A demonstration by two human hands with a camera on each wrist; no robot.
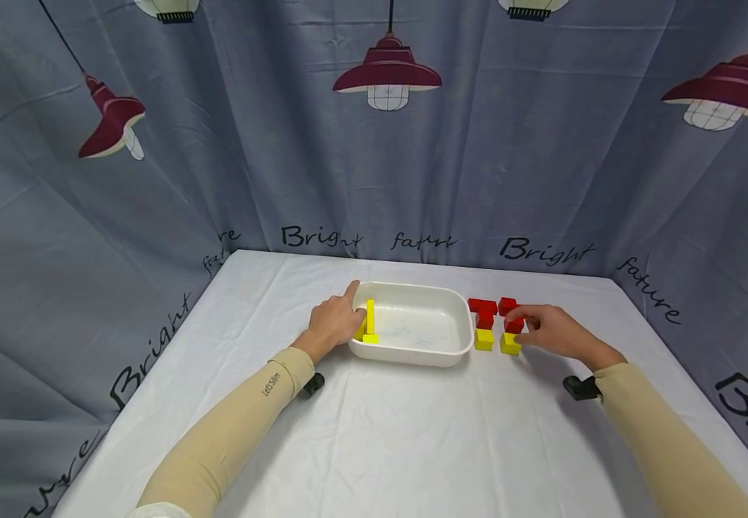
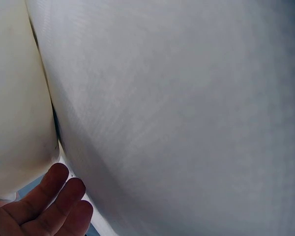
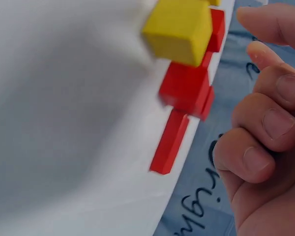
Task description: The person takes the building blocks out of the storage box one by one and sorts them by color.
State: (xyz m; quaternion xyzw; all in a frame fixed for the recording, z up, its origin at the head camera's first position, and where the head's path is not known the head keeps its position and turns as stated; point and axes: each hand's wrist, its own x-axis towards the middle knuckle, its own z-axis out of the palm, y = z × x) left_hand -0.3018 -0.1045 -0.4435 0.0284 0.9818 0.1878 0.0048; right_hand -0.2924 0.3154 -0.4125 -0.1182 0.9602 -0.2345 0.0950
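My left hand (image 1: 331,320) holds the left wall of a white tray (image 1: 426,356), thumb over the rim and index finger along its far left corner. Three of its fingers (image 2: 71,194) show beside the tray's outer wall in the left wrist view. Inside the tray, by my thumb, are yellow blocks, one long and upright-looking (image 1: 370,316). My right hand (image 1: 552,331) hovers over the blocks right of the tray. Its thumb and index finger are apart with nothing between them; the other fingers bend inward. Beneath it lie a yellow cube (image 1: 510,345) and a red block (image 1: 513,326).
Between tray and right hand sit another yellow cube (image 1: 484,339), a red block (image 1: 485,321) and a red bar (image 1: 481,305). A further red block (image 1: 507,306) lies behind. The white-covered table (image 1: 400,439) ends at a grey-blue curtain (image 1: 270,144) with printed lamps and lettering.
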